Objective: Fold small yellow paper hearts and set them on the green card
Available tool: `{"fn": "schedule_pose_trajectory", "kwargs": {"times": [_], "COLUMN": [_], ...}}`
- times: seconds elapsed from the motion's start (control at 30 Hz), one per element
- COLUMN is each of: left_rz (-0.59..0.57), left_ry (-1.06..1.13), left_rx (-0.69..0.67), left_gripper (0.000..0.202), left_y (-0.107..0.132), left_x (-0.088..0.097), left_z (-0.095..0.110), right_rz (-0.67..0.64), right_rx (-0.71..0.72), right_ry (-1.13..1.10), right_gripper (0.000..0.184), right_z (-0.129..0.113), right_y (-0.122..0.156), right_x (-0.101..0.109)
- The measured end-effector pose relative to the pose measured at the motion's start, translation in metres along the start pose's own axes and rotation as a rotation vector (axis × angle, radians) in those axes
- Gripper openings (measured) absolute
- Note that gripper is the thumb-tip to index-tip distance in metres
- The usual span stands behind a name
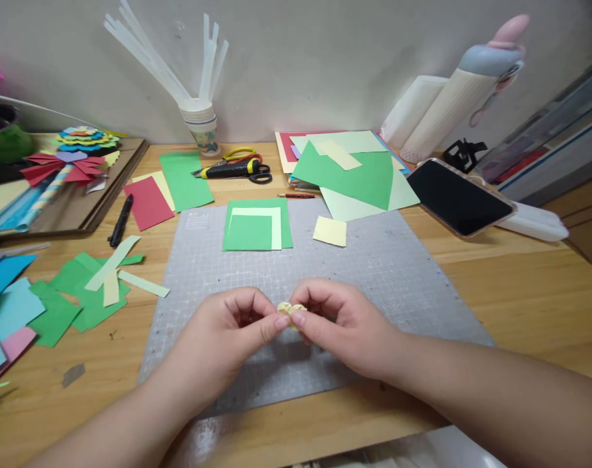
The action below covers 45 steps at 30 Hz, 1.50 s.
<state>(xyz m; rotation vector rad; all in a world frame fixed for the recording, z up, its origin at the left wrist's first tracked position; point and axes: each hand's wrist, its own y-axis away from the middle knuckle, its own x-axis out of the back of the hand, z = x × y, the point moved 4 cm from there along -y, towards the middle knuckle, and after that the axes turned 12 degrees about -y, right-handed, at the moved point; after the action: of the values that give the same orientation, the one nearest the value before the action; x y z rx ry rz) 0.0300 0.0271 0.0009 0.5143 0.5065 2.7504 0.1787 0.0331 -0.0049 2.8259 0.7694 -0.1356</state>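
Both hands meet over the near part of a grey cutting mat. My left hand and my right hand pinch between thumbs and fingertips a small pale yellow folded paper piece. The fingers are curled closed around it, and most of the piece is hidden by them. Farther back on the mat lie a green paper stack with a pale green sheet and a small pale yellow square.
Green, blue and pink paper scraps lie at the left. Scissors and a utility knife lie near a cup of white strips. A black marker, a phone, green sheets and a bottle sit around the back.
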Motion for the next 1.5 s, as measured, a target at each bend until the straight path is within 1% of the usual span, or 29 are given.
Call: {"fn": "schedule_pose_trajectory", "kwargs": {"times": [0.13, 0.23, 0.33, 0.53, 0.63, 0.7, 0.83, 0.9, 1.03, 1.17, 1.27, 1.4, 1.5], "left_rz": [-0.014, -0.037, -0.028, 0.008, 0.058, 0.068, 0.025, 0.013, -0.012, 0.011, -0.025, -0.059, -0.039], "left_ry": [-0.009, 0.032, 0.053, -0.013, -0.026, -0.019, 0.056, 0.060, -0.032, -0.168, -0.241, -0.273, -0.257], "left_rx": [-0.017, -0.032, -0.081, -0.129, -0.163, -0.175, -0.124, -0.123, -0.158, -0.205, -0.244, -0.280, -0.250], "left_gripper": [0.021, 0.015, 0.012, 0.015, 0.016, 0.017, 0.013, 0.014, 0.020, 0.020, 0.019, 0.020, 0.018], "left_y": [0.000, 0.002, 0.003, 0.004, 0.007, 0.007, 0.005, 0.003, 0.002, 0.005, 0.007, 0.009, 0.008], "left_x": [-0.001, -0.003, -0.002, -0.002, -0.002, -0.003, -0.004, -0.004, -0.004, -0.003, -0.006, -0.009, -0.008], "left_z": [-0.003, -0.001, 0.004, 0.007, 0.007, 0.007, 0.006, 0.006, 0.006, 0.008, 0.010, 0.012, 0.009], "right_rz": [0.030, 0.063, 0.076, 0.064, 0.054, 0.057, 0.096, 0.097, 0.073, -0.012, -0.068, -0.047, -0.014], "right_rx": [0.044, 0.073, 0.075, 0.087, 0.091, 0.098, 0.092, 0.075, 0.038, -0.035, -0.049, -0.029, -0.018], "right_ry": [0.026, 0.061, 0.091, 0.127, 0.104, 0.074, -0.016, -0.065, -0.104, -0.096, -0.079, -0.013, 0.001], "right_gripper": [0.014, 0.012, 0.012, 0.012, 0.012, 0.013, 0.013, 0.013, 0.014, 0.015, 0.013, 0.009, 0.009], "right_z": [-0.002, -0.003, -0.004, -0.004, -0.005, -0.006, -0.007, -0.007, -0.005, -0.001, -0.001, -0.002, -0.002], "right_y": [-0.001, -0.001, 0.000, 0.002, 0.003, 0.003, 0.002, 0.001, 0.001, 0.002, 0.003, 0.003, 0.001], "right_x": [0.001, 0.001, 0.001, -0.001, -0.003, -0.003, 0.001, 0.001, 0.000, -0.004, -0.006, -0.005, -0.004]}}
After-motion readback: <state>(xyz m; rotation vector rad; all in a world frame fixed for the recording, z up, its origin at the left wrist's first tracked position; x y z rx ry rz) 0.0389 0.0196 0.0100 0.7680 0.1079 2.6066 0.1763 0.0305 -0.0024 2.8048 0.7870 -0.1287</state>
